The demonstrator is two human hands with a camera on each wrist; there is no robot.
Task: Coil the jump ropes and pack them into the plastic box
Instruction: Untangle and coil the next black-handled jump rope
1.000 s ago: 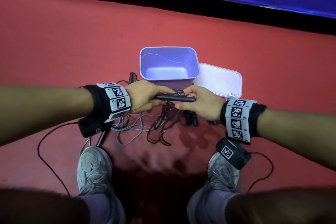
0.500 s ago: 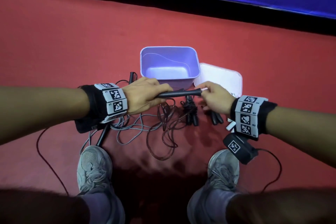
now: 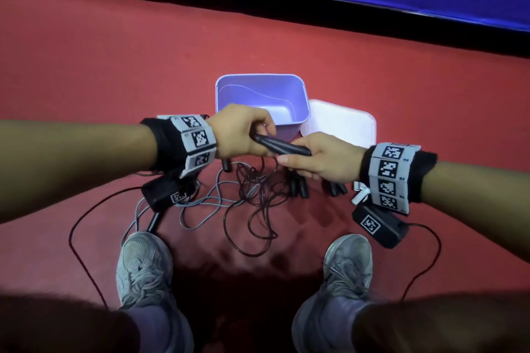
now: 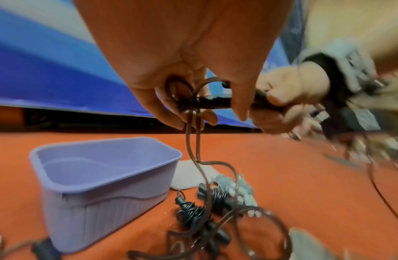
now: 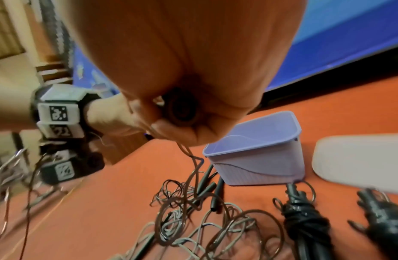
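Note:
My left hand (image 3: 243, 135) and right hand (image 3: 312, 160) both grip a black jump rope handle (image 3: 282, 147), held slanted just in front of the purple plastic box (image 3: 259, 76). In the left wrist view my left hand (image 4: 171, 105) curls round the handle's cord end (image 4: 210, 102), where the brown cord (image 4: 191, 140) loops and hangs down. My right hand (image 5: 193, 126) wraps the handle's butt end (image 5: 182, 109). The brown cord (image 3: 252, 209) trails in loose loops on the red floor. The box is upright and open, with nothing in it.
The white lid (image 3: 342, 123) lies right of the box. Two coiled black ropes (image 3: 298, 190) (image 3: 335, 188) and a white bundle (image 3: 360, 196) lie under my right hand. A loose grey rope (image 3: 200, 205) lies left. My shoes (image 3: 143, 266) stand near.
The right hand slid out to the handle's right end and now grips it closer in. The left hand rose towards the box front, so the handle tilts. More brown cord hangs loose.

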